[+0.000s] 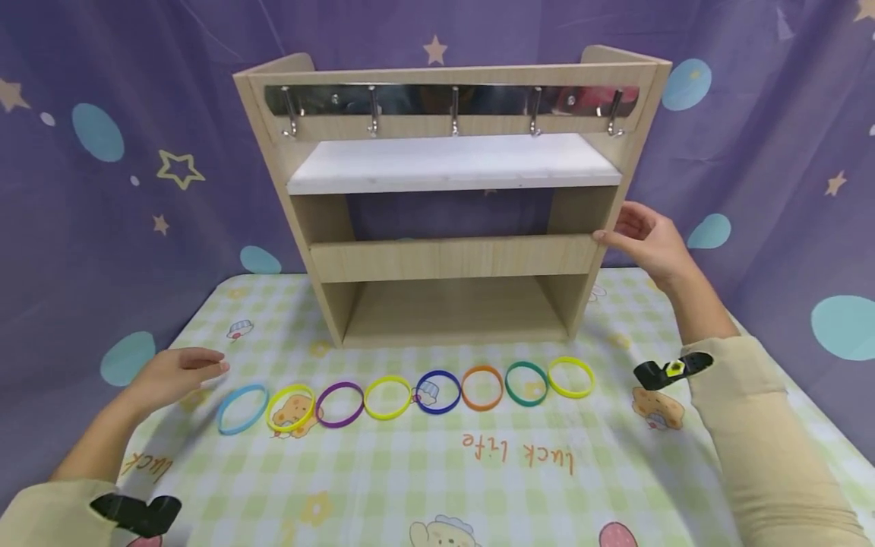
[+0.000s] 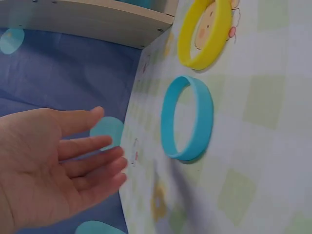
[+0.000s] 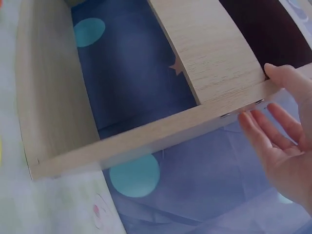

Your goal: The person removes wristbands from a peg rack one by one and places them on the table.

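Observation:
A wooden shelf [image 1: 451, 260] stands at the back of the table, with a metal strip of hooks [image 1: 454, 100] across its top front. My right hand [image 1: 649, 239] holds its right side panel [image 3: 146, 130]: the thumb lies at the front edge and the fingers are on the outer face. My left hand [image 1: 179, 377] hovers at the left, fingers loosely extended, holding nothing. Nearest to it lies a light blue silicone wristband [image 2: 204, 119]. Beside that, a yellow wristband [image 2: 214, 52] begins a row of several more, including purple [image 1: 319, 414], dark blue [image 1: 418, 399], orange [image 1: 465, 395] and green [image 1: 509, 391] ones.
A checked tablecloth [image 1: 383, 486] with printed cartoons covers the table. Behind and beside it hangs a purple curtain [image 1: 171, 251] with stars and ovals. Inside the wooden shelf is a white board [image 1: 451, 163]; a lower crossbar spans the front beneath it.

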The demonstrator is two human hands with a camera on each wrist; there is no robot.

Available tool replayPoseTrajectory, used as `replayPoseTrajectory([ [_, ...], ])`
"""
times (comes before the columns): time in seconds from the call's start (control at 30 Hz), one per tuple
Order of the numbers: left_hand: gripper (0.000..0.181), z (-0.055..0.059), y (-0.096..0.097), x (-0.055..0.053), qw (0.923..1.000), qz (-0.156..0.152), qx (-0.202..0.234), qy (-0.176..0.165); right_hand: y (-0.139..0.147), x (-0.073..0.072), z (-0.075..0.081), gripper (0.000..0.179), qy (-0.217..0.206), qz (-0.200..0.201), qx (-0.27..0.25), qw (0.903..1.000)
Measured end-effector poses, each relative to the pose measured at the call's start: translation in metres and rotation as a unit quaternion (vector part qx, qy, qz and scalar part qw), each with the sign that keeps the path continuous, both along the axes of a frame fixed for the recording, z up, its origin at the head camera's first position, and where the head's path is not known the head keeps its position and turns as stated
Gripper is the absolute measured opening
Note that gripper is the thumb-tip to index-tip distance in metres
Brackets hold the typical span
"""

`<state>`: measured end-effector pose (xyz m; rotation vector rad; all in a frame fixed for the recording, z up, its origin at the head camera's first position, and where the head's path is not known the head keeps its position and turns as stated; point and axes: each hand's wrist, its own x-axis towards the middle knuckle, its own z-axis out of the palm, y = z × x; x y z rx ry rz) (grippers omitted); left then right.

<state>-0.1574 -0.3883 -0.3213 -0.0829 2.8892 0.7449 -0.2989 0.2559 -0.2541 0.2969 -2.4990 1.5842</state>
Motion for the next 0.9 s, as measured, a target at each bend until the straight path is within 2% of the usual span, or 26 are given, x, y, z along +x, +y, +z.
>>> replayPoseTrajectory([
  [0.1, 0.063, 0.009, 0.005, -0.001, 0.9989, -0.007, -0.011, 0.045, 0.002, 0.008, 0.005, 0.067, 0.007, -0.015, 0.047, 0.9987],
  [0.2, 0.063, 0.023, 0.011, -0.004, 0.9955, -0.006, -0.026, 0.090, 0.005, 0.017, 0.010, 0.065, 0.029, -0.034, 0.096, 0.9944],
  [0.37, 0.072, 0.051, 0.018, -0.008, 0.9866, 0.033, -0.065, 0.146, 0.011, 0.028, 0.019, 0.066, 0.089, -0.058, 0.161, 0.9813],
  [0.47, 0.077, 0.066, 0.021, -0.009, 0.9813, 0.048, -0.056, 0.178, 0.016, 0.033, 0.020, 0.071, 0.111, -0.072, 0.197, 0.9715],
  [0.57, 0.080, 0.077, 0.026, -0.011, 0.9702, 0.052, -0.059, 0.229, 0.023, 0.036, 0.019, 0.077, 0.128, -0.094, 0.230, 0.9603],
  [0.67, 0.082, 0.087, 0.032, -0.013, 0.9576, 0.054, -0.085, 0.270, 0.030, 0.038, 0.017, 0.083, 0.138, -0.113, 0.252, 0.9513],
  [0.77, 0.086, 0.098, 0.038, -0.015, 0.9496, 0.056, -0.114, 0.287, 0.038, 0.040, 0.014, 0.087, 0.136, -0.131, 0.274, 0.9430],
  [0.9, 0.091, 0.112, 0.043, -0.019, 0.9451, 0.049, -0.148, 0.287, 0.044, 0.042, 0.014, 0.092, 0.124, -0.150, 0.305, 0.9323],
])
